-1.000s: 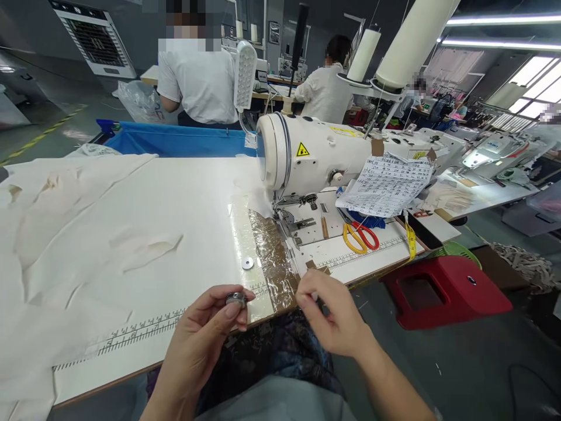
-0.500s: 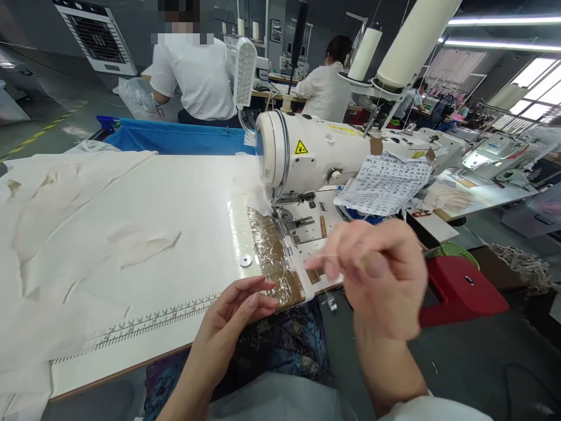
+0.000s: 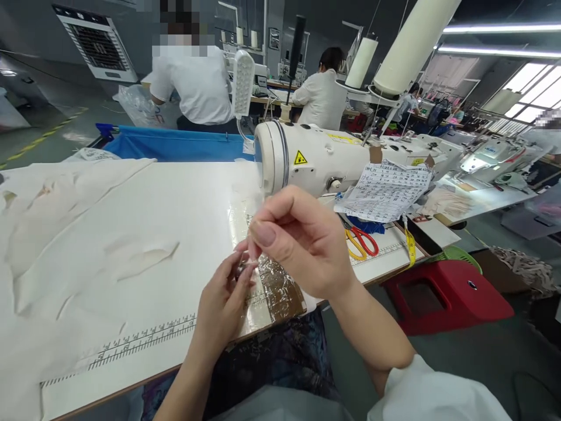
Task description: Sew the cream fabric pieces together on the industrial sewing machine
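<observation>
My left hand point(image 3: 223, 295) is at the table's front edge, thumb and fingers closing around a small round metal bobbin point(image 3: 240, 269), mostly hidden by the fingers. Just above and to the right, my right hand point(image 3: 307, 242) is closed in a pinch, thumb against forefinger. Whatever sits between those fingertips is too small to make out. Under both hands lies a brown board covered in clear shiny film point(image 3: 283, 289). Behind the right hand stands a white sewing machine point(image 3: 322, 155), its needle area hidden by that hand.
Cream fabric point(image 3: 65, 245) spreads over the left of the white table, beside a printed ruler point(image 3: 144, 336). Scissors with red and yellow handles point(image 3: 366, 241), a handwritten sheet point(image 3: 385, 190) and a yellow tape measure point(image 3: 410, 245) are at right. A red stool point(image 3: 460, 295) stands below. Co-workers sit beyond.
My right hand has moved left from beside the machine to above my left hand. My left fingers have shifted left and closed on the bobbin that lay on the table.
</observation>
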The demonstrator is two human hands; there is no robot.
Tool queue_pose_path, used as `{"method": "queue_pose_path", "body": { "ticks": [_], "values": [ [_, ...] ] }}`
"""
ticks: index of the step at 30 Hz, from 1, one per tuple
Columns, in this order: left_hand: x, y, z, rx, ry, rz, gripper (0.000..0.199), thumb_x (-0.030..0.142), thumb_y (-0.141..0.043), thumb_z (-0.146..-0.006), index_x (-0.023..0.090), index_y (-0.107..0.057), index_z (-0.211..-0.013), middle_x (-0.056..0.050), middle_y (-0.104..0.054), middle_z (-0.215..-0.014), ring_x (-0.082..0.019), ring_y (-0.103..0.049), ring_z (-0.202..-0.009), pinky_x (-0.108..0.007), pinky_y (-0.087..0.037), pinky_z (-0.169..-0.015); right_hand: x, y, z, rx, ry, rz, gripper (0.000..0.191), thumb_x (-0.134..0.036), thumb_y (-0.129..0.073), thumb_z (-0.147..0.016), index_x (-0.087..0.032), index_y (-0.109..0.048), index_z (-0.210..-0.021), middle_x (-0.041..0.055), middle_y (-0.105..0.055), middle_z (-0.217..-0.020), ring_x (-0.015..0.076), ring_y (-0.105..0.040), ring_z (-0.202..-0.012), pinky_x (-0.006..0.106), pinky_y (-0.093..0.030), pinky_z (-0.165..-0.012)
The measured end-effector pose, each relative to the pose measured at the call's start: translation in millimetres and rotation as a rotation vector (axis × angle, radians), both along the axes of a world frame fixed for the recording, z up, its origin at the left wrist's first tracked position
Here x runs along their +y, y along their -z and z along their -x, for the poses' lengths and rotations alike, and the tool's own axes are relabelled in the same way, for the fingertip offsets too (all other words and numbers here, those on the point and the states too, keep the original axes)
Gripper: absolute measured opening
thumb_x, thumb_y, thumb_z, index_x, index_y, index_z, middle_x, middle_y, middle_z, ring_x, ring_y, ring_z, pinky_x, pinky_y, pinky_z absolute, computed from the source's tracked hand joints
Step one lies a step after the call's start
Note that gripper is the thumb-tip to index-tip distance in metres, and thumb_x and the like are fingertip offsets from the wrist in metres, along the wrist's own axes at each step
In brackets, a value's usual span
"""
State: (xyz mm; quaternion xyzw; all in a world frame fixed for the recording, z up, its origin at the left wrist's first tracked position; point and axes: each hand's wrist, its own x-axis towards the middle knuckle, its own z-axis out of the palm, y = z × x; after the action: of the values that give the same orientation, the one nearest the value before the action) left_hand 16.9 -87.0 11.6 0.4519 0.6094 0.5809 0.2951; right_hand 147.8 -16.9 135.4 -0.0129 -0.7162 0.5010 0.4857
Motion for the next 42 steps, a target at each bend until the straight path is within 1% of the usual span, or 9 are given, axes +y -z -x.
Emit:
{"method": "queue_pose_path", "body": {
  "ticks": [3, 7, 15, 22, 28, 34, 37, 39, 42],
  "values": [
    [-6, -7.4, -1, -0.141, 0.026, 0.024, 0.048, 0.057, -0.067, -0.086, 0.019, -0.064, -0.116, -0.008, -0.074, -0.096, -0.019, -0.068, -0.069, -0.032, -0.059, -0.063, 4, -2.7, 9, 0.004, 0.024, -0.012, 0.018, -0.03, -0.063, -0.101, -0.023, -0.057, -0.086, -0.0031, -0.057, -0.077, 0.0119, -0.062, -0.069, 0.028, -0.059, -0.067],
    [-14, -4.5, 1, -0.3, 0.09, -0.033, 0.042, 0.052, -0.069, -0.087, 0.019, -0.059, -0.112, -0.011, -0.075, -0.104, -0.016, -0.067, -0.067, -0.028, -0.054, -0.052, 13, 3.8, 3, 0.039, 0.204, -0.025, 0.018, -0.035, -0.064, -0.101, -0.023, -0.057, -0.089, -0.0037, -0.056, -0.077, 0.0123, -0.062, -0.067, 0.028, -0.059, -0.065],
    [-35, -13.3, -2, -0.627, 0.168, 0.099, 0.033, 0.046, -0.079, -0.08, 0.019, -0.072, -0.097, -0.003, -0.069, -0.079, -0.005, -0.046, -0.046, -0.018, -0.04, -0.042, 21, 32.4, -52, -0.124, 0.517, -0.207, 0.015, -0.021, -0.06, -0.1, -0.023, -0.056, -0.085, -0.0053, -0.047, -0.067, 0.0105, -0.036, -0.052, 0.025, -0.027, -0.046],
    [-54, -38.0, 3, -0.756, -0.071, 0.063, 0.045, 0.048, -0.091, -0.063, 0.02, -0.07, -0.09, 0.003, -0.062, -0.07, -0.001, -0.038, -0.043, -0.009, -0.024, -0.034, -1, 71.3, -81, -0.631, 0.543, -0.619, 0.016, -0.012, -0.049, -0.102, -0.019, -0.06, -0.094, 0.0017, -0.069, -0.079, 0.0137, -0.059, -0.061, 0.026, -0.041, -0.056],
    [-66, -42.0, 6, -0.77, -0.014, 0.11, 0.043, 0.049, -0.093, -0.061, 0.019, -0.068, -0.082, 0.002, -0.064, -0.068, 0.0, -0.039, -0.041, -0.008, -0.025, -0.035, 8, 102.2, -105, -0.796, 0.76, -0.752, 0.024, -0.019, -0.043, -0.107, -0.018, -0.063, -0.093, 0.0043, -0.073, -0.077, 0.0175, -0.067, -0.062, 0.028, -0.044, -0.058],
    [-69, -32.1, 3, -0.693, 0.036, 0.192, 0.044, 0.05, -0.086, -0.071, 0.02, -0.076, -0.102, -0.004, -0.072, -0.077, -0.008, -0.058, -0.054, -0.017, -0.053, -0.057, 3, 84.3, -121, -0.88, 0.789, -0.708, 0.023, -0.02, -0.047, -0.105, -0.018, -0.068, -0.096, 0.0084, -0.075, -0.09, 0.0244, -0.068, -0.081, 0.035, -0.05, -0.071],
    [-70, -22.3, 3, -0.603, -0.031, 0.209, 0.048, 0.049, -0.084, -0.073, 0.021, -0.076, -0.112, -0.006, -0.075, -0.082, -0.017, -0.07, -0.073, -0.025, -0.059, -0.073, -16, 63.0, -119, -0.811, 1.048, -0.659, 0.018, -0.02, -0.054, -0.101, -0.02, -0.072, -0.103, 0.0129, -0.075, -0.109, 0.0343, -0.062, -0.104, 0.052, -0.048, -0.089],
    [-70, -16.1, 2, -0.54, -0.039, 0.17, 0.047, 0.049, -0.083, -0.074, 0.021, -0.077, -0.111, -0.006, -0.074, -0.078, -0.017, -0.067, -0.069, -0.025, -0.058, -0.068, -34, 53.7, -110, -0.602, 1.175, -0.586, 0.022, -0.016, -0.057, -0.098, -0.023, -0.071, -0.113, 0.0121, -0.074, -0.113, 0.0341, -0.062, -0.108, 0.054, -0.046, -0.094],
    [-70, -11.0, 0, -0.46, -0.037, 0.116, 0.042, 0.048, -0.086, -0.072, 0.023, -0.079, -0.104, -0.003, -0.071, -0.074, -0.011, -0.057, -0.059, -0.02, -0.051, -0.055, -56, 55.1, -82, -0.423, 0.797, -0.418, 0.037, -0.012, -0.055, -0.097, -0.026, -0.063, -0.131, 0.01, -0.07, -0.129, 0.0269, -0.066, -0.11, 0.044, -0.052, -0.094]
  ]
}}
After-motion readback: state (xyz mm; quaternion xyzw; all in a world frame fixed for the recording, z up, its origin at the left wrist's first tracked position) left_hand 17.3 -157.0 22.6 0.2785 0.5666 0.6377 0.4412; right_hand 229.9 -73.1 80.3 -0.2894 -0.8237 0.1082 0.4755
